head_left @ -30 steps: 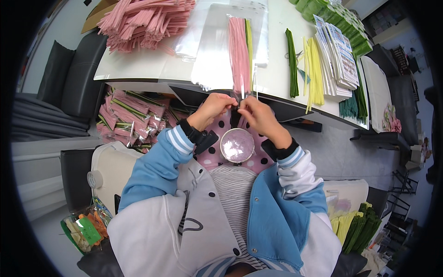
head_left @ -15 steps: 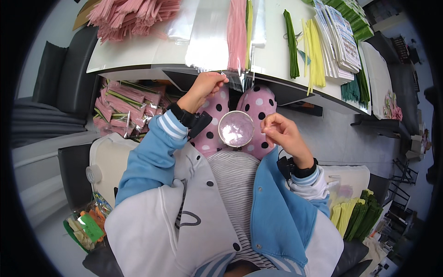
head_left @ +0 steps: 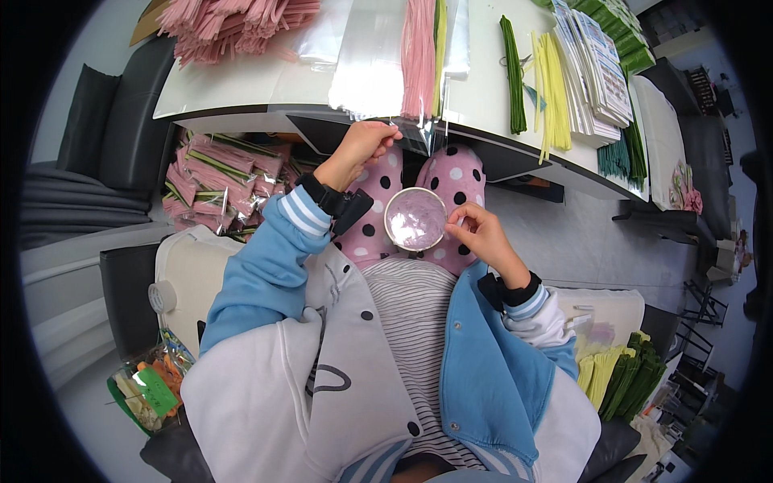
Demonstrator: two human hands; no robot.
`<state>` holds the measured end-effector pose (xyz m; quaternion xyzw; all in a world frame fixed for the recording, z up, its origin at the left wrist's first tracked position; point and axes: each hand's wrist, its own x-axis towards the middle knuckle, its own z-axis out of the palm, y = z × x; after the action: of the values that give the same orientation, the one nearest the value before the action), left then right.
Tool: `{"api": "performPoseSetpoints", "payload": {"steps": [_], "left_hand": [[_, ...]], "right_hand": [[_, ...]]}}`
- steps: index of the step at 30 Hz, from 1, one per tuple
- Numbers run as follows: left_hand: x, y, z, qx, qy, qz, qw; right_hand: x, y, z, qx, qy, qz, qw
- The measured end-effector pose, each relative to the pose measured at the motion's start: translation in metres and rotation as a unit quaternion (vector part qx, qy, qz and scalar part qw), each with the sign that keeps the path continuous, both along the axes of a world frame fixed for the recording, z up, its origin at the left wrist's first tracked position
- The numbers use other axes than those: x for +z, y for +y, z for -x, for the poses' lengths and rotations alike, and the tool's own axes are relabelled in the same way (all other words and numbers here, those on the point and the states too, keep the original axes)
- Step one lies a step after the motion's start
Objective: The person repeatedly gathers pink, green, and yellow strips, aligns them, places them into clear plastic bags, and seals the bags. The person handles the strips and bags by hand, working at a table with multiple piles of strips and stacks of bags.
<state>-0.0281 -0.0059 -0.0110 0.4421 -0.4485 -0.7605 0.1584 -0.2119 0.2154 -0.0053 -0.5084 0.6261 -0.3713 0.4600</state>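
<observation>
On the table edge lies a clear plastic bag [head_left: 437, 122] holding a bundle of pink pipe cleaners [head_left: 418, 60] and a few green ones [head_left: 440, 56]. Its shiny end hangs over the edge. My left hand [head_left: 360, 150] is closed in a pinch at the left corner of that end. Between my knees, on the pink polka-dot fabric, rests a roll of clear tape [head_left: 415, 219]. The thumb and forefinger of my right hand [head_left: 485, 237] pinch at its right rim; whether a loose tape end is between them is too small to see.
Empty clear bags [head_left: 366, 60] lie left of the bundle, beside a heap of pink pipe cleaners [head_left: 233, 24]. Green [head_left: 513, 76] and yellow pipe cleaners [head_left: 551, 97], scissors [head_left: 525, 61] and stacked printed sheets [head_left: 592, 72] are to the right. Filled bags [head_left: 225, 181] are piled below the table's left.
My right hand has moved left and slightly down, from beside the tape roll onto its rim. My left hand stays near the bag's end, with little movement.
</observation>
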Motion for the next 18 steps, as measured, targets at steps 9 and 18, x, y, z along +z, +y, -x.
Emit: {"api": "performPoseSetpoints", "payload": {"steps": [9,18], "left_hand": [[0.003,0.001,-0.006,-0.003,-0.042,0.148,0.988],[0.017,-0.01,-0.004,-0.13,-0.148,0.79,0.58]], "right_hand": [[0.019,0.013,0.034,0.09,0.197,-0.017,0.976],[0.01,-0.075,0.035,0.009,0.414,0.323,0.851]]}}
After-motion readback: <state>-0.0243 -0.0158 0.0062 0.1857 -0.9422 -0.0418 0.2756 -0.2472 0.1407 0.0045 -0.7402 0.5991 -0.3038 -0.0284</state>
